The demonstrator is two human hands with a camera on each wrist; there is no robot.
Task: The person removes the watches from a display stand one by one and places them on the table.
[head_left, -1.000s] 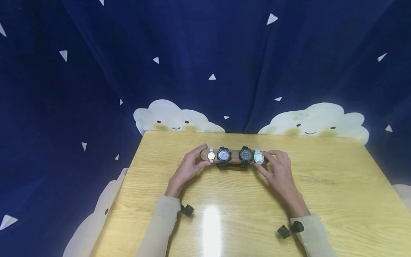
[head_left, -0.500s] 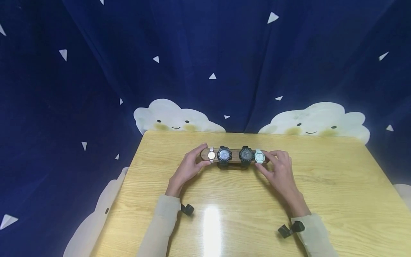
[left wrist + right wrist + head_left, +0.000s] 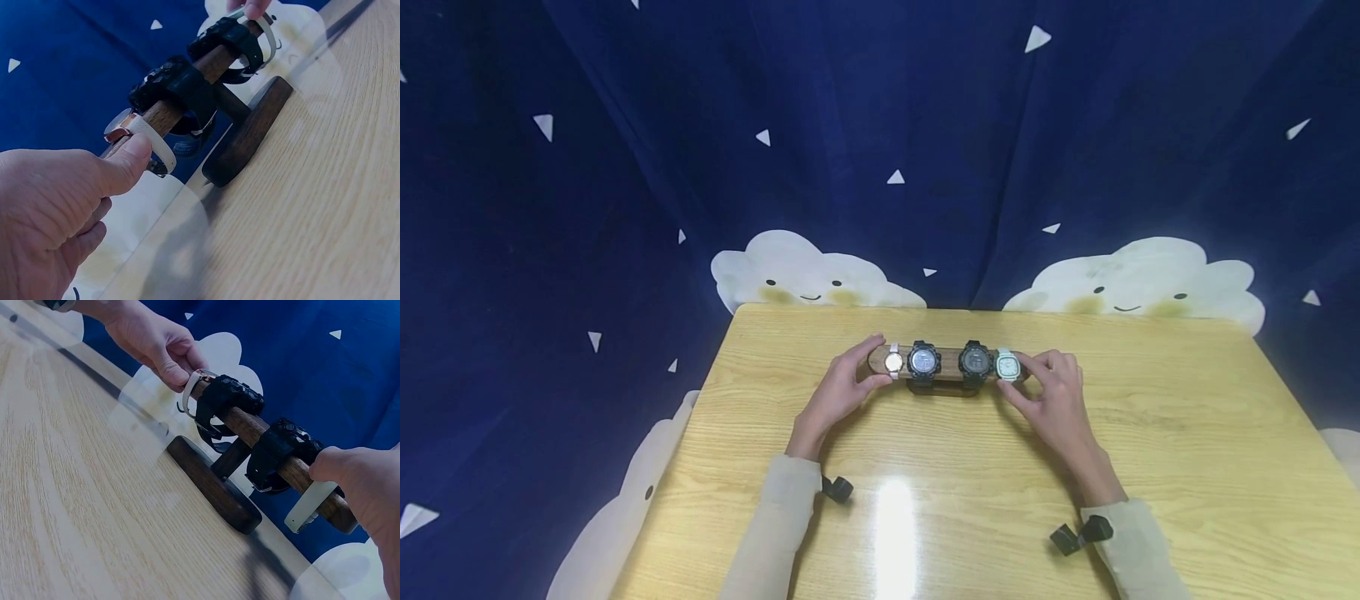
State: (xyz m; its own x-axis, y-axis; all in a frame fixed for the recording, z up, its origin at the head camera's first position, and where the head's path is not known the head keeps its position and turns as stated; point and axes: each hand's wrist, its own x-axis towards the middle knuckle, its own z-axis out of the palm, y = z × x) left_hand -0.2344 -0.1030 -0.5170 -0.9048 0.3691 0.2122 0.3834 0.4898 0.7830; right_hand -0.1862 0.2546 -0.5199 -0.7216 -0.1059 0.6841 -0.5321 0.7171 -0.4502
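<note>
A dark wooden watch stand (image 3: 950, 364) carries a crossbar of watches on the table. My left hand (image 3: 838, 389) grips the bar's left end, its thumb lying against the strap of a small white-strapped watch (image 3: 892, 363); that thumb also shows in the left wrist view on the white strap (image 3: 156, 147). At the other end my right hand (image 3: 1058, 404) pinches a mint-green watch (image 3: 1008, 367) between thumb and fingers. Two black digital watches, one left (image 3: 923, 361) and one right (image 3: 975, 362), sit between the hands. The fingertips behind the bar are partly hidden.
The pale wooden table (image 3: 970, 483) extends in front and to both sides, with a bright glare streak. Behind it hangs a dark blue curtain (image 3: 850, 108) with clouds and triangles. The stand's base (image 3: 212, 487) rests on the tabletop near its far edge.
The mint-green watch has slid slightly right along the bar, away from the right black watch, with my right hand on it. My left hand and the stand stay almost still.
</note>
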